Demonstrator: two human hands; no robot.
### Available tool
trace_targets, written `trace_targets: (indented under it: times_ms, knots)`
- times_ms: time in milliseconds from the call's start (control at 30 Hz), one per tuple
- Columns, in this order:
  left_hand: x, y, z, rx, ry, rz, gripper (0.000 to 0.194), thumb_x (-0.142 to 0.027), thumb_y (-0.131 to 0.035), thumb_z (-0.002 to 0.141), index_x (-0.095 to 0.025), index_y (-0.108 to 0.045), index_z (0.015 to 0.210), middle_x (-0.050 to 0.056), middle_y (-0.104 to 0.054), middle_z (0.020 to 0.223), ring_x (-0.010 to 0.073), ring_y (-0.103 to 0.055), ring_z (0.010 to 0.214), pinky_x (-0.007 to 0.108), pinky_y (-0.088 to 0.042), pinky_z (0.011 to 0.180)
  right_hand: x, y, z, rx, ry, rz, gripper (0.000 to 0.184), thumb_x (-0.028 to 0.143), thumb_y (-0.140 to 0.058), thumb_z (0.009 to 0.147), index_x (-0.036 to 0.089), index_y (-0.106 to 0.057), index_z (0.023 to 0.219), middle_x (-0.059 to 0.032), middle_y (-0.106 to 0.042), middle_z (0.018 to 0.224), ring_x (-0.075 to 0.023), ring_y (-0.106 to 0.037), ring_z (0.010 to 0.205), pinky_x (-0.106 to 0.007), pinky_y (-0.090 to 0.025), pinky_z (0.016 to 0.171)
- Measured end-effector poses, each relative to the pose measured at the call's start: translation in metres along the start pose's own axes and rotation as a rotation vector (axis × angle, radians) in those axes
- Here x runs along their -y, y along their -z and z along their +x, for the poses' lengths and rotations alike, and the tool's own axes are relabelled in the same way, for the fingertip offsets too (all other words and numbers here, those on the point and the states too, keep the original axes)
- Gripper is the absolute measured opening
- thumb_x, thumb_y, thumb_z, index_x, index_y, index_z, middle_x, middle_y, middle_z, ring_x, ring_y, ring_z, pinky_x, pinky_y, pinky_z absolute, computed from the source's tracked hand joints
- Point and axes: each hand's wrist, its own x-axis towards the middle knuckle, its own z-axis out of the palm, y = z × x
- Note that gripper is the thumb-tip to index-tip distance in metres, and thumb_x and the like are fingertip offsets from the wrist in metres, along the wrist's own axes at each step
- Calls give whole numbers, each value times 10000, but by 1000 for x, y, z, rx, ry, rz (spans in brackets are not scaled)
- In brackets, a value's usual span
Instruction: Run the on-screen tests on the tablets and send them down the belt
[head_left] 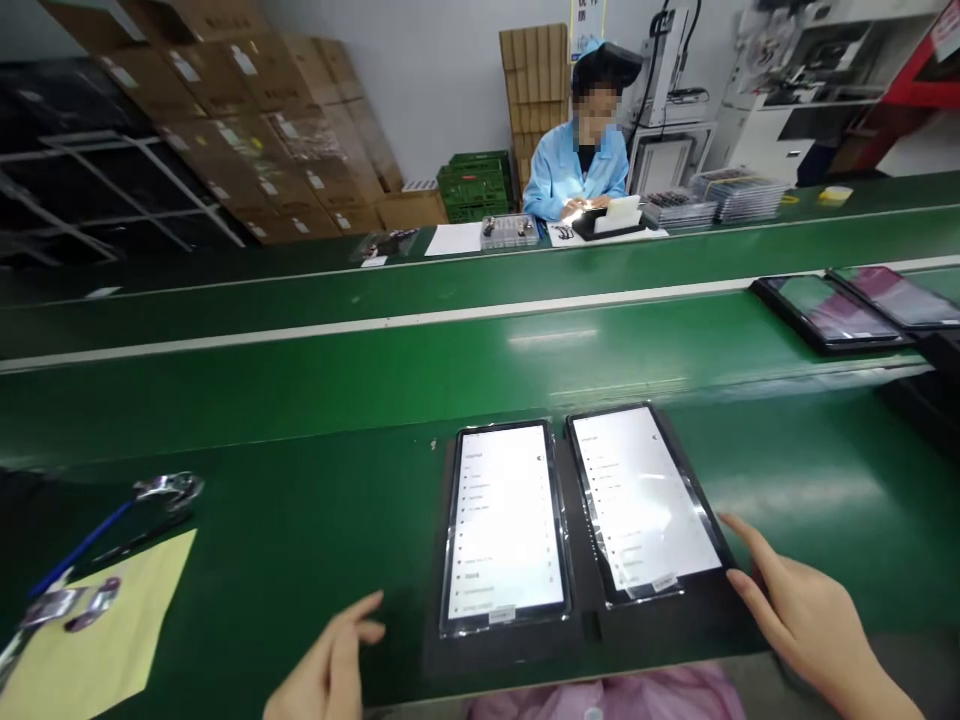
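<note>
Two tablets lie side by side on a dark mat (585, 625) on the green bench, both screens lit white with a settings list. The left tablet (504, 525) is nearest my left hand (330, 668), which hovers just left of the mat with fingers loosely stretched and nothing in it. My right hand (802, 610) rests at the lower right corner of the right tablet (645, 500), fingers spread, the fingertips touching the mat's edge. Both tablets wear a clear plastic film.
A green conveyor belt (375, 300) runs across behind the bench. Two more tablets (832, 310) lie at the right on it. A yellow sheet (105, 630) and blue-handled tool (82, 545) lie at left. A person in blue (577, 165) works across the belt; cardboard boxes (247, 130) stacked behind.
</note>
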Motion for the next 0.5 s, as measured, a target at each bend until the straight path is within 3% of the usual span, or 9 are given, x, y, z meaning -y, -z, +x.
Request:
trace_targets:
  times_ms: [67, 167, 267, 367, 433, 500]
  knots:
    - [-19, -12, 38, 119, -53, -89, 517, -634, -479, 814, -253, -693, 1092, 70, -754, 992, 265, -703, 815, 358, -572, 739, 14, 7, 26, 0, 243, -48, 484, 460, -338, 1034, 229, -470, 1438, -5, -574, 615, -187, -553, 481, -269, -400, 461]
    - [-54, -49, 89, 325, -128, -268, 661, -520, -504, 768, -184, -526, 1337, 143, -585, 1383, 321, -588, 1225, 452, -487, 1015, 41, -2, 73, 109, 571, -100, 523, 545, -301, 1039, 283, -516, 1437, -130, -643, 1044, -266, -621, 896, -374, -511, 740]
    - [-76, -80, 112, 452, -212, -227, 813, -400, -527, 734, -161, -332, 1487, 183, -432, 1505, 354, -437, 1368, 546, -361, 1118, 53, -23, 110, 228, 760, -146, 469, 626, -420, 990, 376, -618, 1334, -126, -434, 1447, -377, -416, 1274, -582, -357, 1027]
    - [-77, -90, 109, 470, -309, -107, 938, -405, -607, 747, -202, -169, 1552, 187, -308, 1569, 397, -260, 1456, 627, -230, 1156, 31, -36, 130, 283, 763, -72, 432, 639, -428, 982, 378, -753, 1099, -49, -315, 1544, -404, -306, 1349, -653, -179, 1105]
    - [-71, -90, 104, 494, -316, -123, 1041, -494, -647, 763, -220, -44, 1566, 192, -250, 1588, 397, -204, 1476, 634, -209, 1159, 0, -39, 140, 214, 671, 54, 552, 644, -325, 1004, 340, -783, 955, -27, -324, 1534, -393, -311, 1350, -640, -181, 1112]
    - [-64, -89, 101, 530, -307, -202, 1112, -598, -632, 777, -210, 56, 1560, 206, -220, 1593, 379, -219, 1473, 608, -224, 1161, -32, -46, 148, 36, 448, 236, 620, 660, -246, 1004, 309, -757, 1001, -57, -399, 1457, -357, -357, 1325, -585, -267, 1103]
